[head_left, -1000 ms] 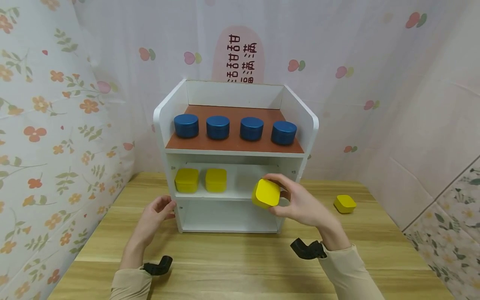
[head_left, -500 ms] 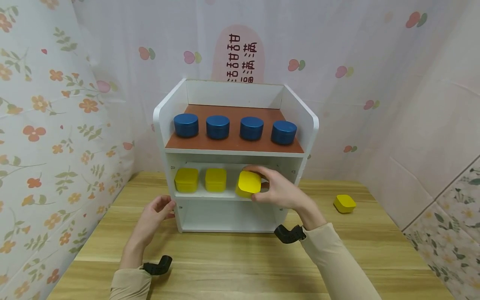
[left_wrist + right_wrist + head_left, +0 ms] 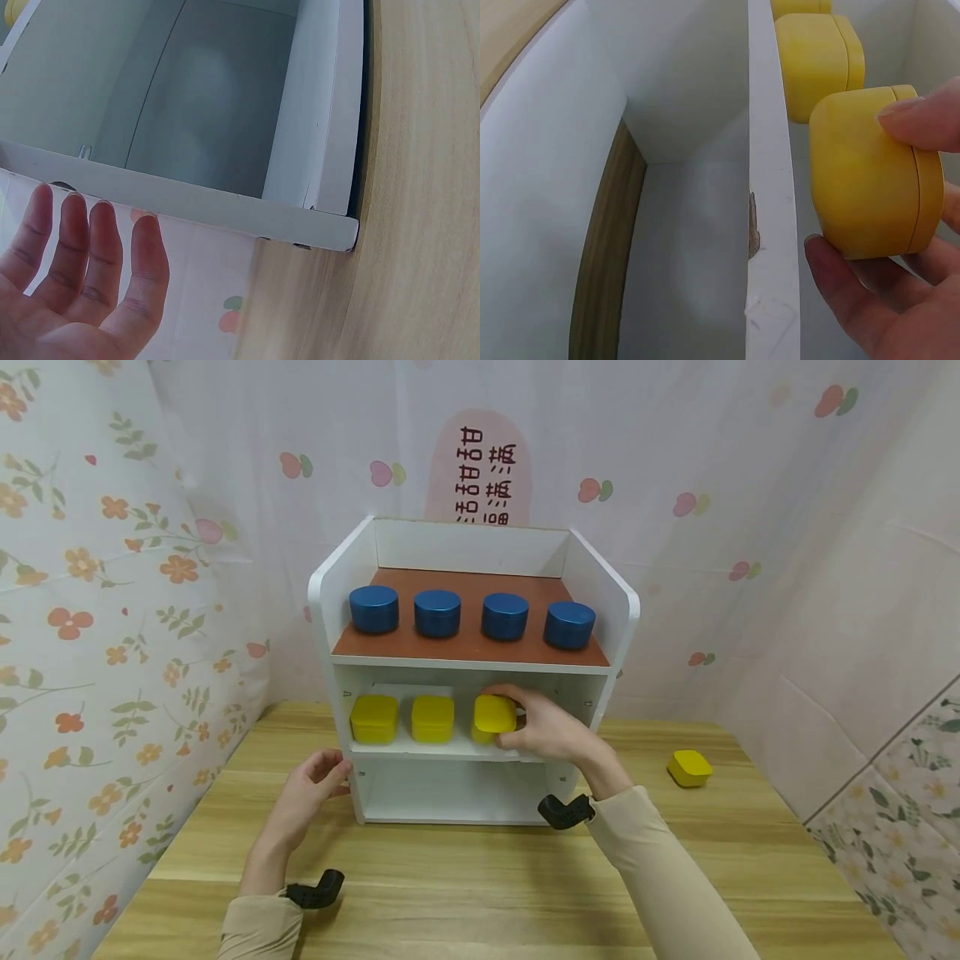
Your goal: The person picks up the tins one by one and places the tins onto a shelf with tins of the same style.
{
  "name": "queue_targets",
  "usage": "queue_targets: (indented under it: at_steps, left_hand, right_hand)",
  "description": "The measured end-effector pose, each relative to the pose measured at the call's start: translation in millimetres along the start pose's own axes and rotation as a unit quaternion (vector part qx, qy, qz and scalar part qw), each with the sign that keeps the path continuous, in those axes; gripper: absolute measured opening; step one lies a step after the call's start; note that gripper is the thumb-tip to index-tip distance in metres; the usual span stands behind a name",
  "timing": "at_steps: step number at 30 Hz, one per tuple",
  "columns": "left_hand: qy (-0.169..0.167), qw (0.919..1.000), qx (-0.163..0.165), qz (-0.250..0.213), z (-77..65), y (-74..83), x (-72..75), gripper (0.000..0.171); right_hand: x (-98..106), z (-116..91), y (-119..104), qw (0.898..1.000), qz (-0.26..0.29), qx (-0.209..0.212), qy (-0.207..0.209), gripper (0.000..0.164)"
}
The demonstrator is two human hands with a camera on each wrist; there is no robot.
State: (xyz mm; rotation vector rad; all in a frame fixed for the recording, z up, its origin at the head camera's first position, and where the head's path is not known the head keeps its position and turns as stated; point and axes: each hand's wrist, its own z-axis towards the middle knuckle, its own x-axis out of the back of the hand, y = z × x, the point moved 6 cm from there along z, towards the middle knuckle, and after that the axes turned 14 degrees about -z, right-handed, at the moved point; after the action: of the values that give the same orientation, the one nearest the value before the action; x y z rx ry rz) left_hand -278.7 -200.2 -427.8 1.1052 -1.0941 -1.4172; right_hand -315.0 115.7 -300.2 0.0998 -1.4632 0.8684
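My right hand (image 3: 551,727) grips a yellow square tin (image 3: 866,176) between thumb and fingers, at the middle shelf of a small white shelf unit (image 3: 468,667). In the right wrist view its lid seam shows, and the tin is just behind the shelf's front edge. Left of it on that shelf stand two more yellow tins, a near one (image 3: 432,720) and an outer one (image 3: 374,719). My left hand (image 3: 315,789) is at the unit's lower left side. In the left wrist view its loosely bent fingers (image 3: 103,240) reach up to the white side panel.
Several round blue tins, one of them (image 3: 505,617) near the middle, stand in a row on the brown top shelf. Another yellow tin (image 3: 690,768) lies on the wooden table (image 3: 450,893) to the right. Patterned cloth hangs behind and at both sides.
My right hand has carried the yellow tin leftward to the middle shelf, beside the other two, and the tin has become more upright. The left hand has stayed in place.
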Motion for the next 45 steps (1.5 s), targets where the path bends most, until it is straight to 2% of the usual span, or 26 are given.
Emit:
queue_targets:
  at_steps: [7, 14, 22, 34, 40, 45]
  left_hand:
    - [0.007, 0.9999, 0.007, 0.012, -0.8, -3.6, 5.7, 0.037]
    - [-0.002, 0.9999, 0.01, 0.003, 1.5, -3.9, 2.6, 0.041]
    - [0.007, 0.9998, 0.018, -0.001, -0.6, -1.7, 1.7, 0.039]
    - [0.004, 0.9999, 0.014, 0.006, 1.3, -3.2, 2.3, 0.041]
    - [0.002, 0.9998, 0.017, 0.013, 1.3, -4.2, 2.7, 0.041]
    - [0.004, 0.9998, 0.016, 0.009, 0.2, -1.8, 1.4, 0.04]
  right_hand:
    - [-4.3, 9.4, -5.0, 1.0, -0.006, 0.007, -0.012, 0.063]
    - [-7.2, 11.1, -1.3, 1.0, -0.009, -0.02, -0.021, 0.061]
    - [-9.3, 15.0, 2.1, 1.0, 0.01, -0.019, -0.021, 0.06]
    - [-9.8, 14.2, 4.1, 0.999, 0.015, -0.017, -0.027, 0.059]
    - [-9.8, 11.7, 1.1, 0.999, 0.016, -0.011, -0.035, 0.066]
    - [-7.4, 9.0, -4.6, 1.0, 0.015, -0.007, -0.023, 0.076]
